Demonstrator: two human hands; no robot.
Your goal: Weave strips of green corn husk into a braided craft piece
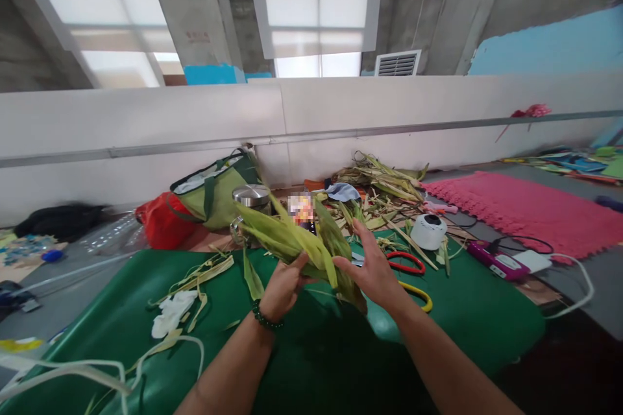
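Note:
A bundle of green corn husks (296,243) is raised above the dark green mat (335,363). My left hand (285,282), with a beaded bracelet at the wrist, is closed around the lower part of the bundle. On the bundle's right side is my right hand (372,269), its fingers spread and the thumb against or very near the leaves. Just beyond that hand lie scissors with red handles (406,263) and a yellow handle loop (418,296), partly covered by my forearm and hand.
Husk scraps (209,275) and a crumpled white tissue (172,313) lie left. Behind are a green bag (219,191), a steel-lidded container (250,194) and a husk pile (382,178). To the right are a white round device (428,231), a magenta power strip (499,261) and cables.

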